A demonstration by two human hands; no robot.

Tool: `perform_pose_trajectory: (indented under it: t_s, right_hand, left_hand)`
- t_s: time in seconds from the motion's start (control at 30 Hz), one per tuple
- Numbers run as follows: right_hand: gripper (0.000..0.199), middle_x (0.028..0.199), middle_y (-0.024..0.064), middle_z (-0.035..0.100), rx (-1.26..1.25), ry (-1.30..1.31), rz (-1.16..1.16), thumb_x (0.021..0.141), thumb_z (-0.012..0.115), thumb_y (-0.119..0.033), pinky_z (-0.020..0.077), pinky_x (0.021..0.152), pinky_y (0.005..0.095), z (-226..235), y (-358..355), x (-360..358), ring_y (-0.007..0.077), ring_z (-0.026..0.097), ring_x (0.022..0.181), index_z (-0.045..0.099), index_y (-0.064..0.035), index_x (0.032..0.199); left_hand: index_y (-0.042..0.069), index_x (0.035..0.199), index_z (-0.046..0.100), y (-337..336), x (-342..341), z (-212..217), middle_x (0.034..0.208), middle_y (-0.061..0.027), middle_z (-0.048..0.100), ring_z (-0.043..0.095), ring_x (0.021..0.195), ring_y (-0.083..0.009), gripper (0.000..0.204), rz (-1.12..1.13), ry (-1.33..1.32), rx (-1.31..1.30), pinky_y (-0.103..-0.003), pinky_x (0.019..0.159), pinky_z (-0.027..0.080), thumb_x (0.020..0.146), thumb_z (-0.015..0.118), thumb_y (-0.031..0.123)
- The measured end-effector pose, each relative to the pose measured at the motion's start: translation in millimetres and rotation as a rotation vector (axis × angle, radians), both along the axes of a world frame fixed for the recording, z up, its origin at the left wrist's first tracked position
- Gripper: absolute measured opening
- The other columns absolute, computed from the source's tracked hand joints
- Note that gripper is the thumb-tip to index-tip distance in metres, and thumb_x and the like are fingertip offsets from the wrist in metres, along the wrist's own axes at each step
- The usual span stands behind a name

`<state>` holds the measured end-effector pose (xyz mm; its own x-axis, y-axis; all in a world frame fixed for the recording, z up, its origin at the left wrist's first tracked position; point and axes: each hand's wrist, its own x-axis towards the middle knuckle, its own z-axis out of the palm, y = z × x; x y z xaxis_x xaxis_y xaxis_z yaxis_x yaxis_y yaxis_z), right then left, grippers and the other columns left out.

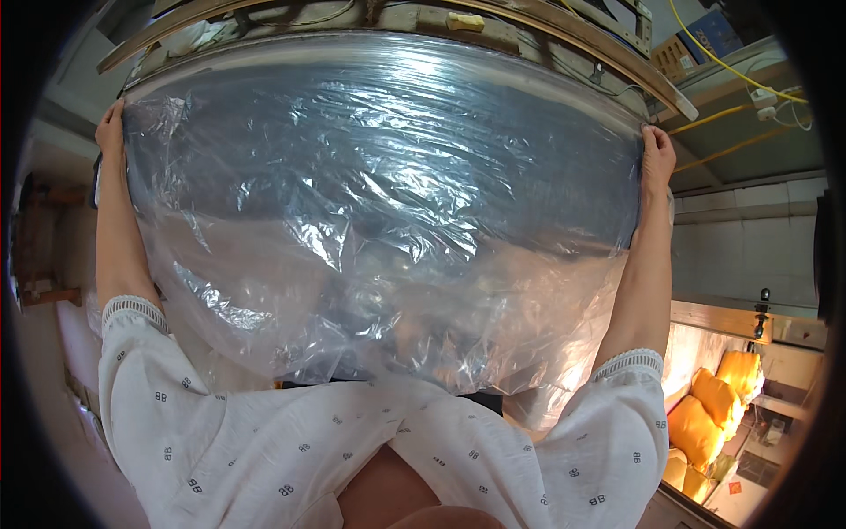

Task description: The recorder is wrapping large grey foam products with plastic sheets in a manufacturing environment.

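Head view: we hold a clear plastic sheet (379, 220) stretched wide in front of us, both arms raised. Left hand (110, 132) grips the sheet's upper left corner; right hand (657, 154) grips the upper right corner. Fingers of both are clenched on the film, pinching its top edge.

Sheet's long axis runs left to right, hand to hand. Its top edge is taut and lies just below a curved wooden rail (397, 18). From the fingers, the film hangs down and toward us, sagging to a loose, crumpled lower edge near our white sleeves (176, 414).

Both hands sit level at opposite ends, neither nearer the middle. Whether the film touches the rail we cannot tell.

Lower right, well apart: yellow sacks (714, 406). Upper right: yellow cables (731, 66).
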<state>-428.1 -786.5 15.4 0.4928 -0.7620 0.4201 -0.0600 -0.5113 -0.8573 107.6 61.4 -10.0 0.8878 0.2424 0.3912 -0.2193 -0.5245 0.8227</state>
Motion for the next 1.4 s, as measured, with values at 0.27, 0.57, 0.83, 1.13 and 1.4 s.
perform_pose_trajectory:
  t_s: [0.27,0.57,0.83,1.13,1.4]
  right_hand:
    - [0.021,0.073,-0.0027,0.05,-0.076,0.076,-0.119,0.079,0.067,-0.021,0.0388,0.065,0.0208,-1,-9,10,0.0069,0.043,0.067,0.058,-0.0018,0.081]
    - [0.034,0.072,0.0044,0.047,-0.476,0.216,-0.445,0.072,0.07,-0.029,0.0408,0.066,0.0302,4,-20,4,0.0182,0.043,0.068,0.049,-0.0018,0.076]
    - [0.036,0.08,0.0125,0.055,-0.24,0.009,-0.446,0.083,0.056,-0.034,0.0397,0.075,0.0321,9,1,16,0.0224,0.05,0.078,0.052,0.0013,0.08]
    - [0.038,0.078,0.0106,0.057,-0.702,0.643,-0.166,0.087,0.051,-0.039,0.0401,0.072,0.034,22,26,-23,0.0252,0.055,0.079,0.055,-0.0012,0.083]
    - [0.019,0.071,-0.0092,0.036,0.203,0.295,0.402,0.089,0.055,-0.024,0.0254,0.058,0.0175,77,133,-79,0.0008,0.032,0.067,0.048,-0.0104,0.077]
  left_hand:
    - [0.01,0.105,0.067,-43,8,20,0.105,-0.0083,0.064,0.056,0.099,-0.0181,0.055,0.04,0.1,0.197,-0.028,0.089,0.039,0.07,0.067,0.052]
    - [0.007,0.105,0.065,-25,63,-15,0.11,-0.0164,0.061,0.055,0.106,-0.0281,0.056,0.239,0.09,0.471,-0.033,0.091,0.039,0.073,0.059,0.053]
    - [0.003,0.106,0.063,33,73,-9,0.108,-0.0173,0.061,0.055,0.104,-0.0282,0.054,0.22,0.093,0.361,-0.034,0.09,0.039,0.078,0.055,0.048]
    - [0.001,0.112,0.06,56,12,74,0.107,-0.0091,0.062,0.056,0.098,-0.0198,0.06,-0.149,0.126,0.237,-0.03,0.087,0.04,0.076,0.065,0.049]
    - [0.002,0.116,0.056,-19,-95,156,0.11,-0.0168,0.06,0.057,0.102,-0.0277,0.044,0.236,-0.263,1.278,-0.035,0.088,0.043,0.081,0.059,0.028]
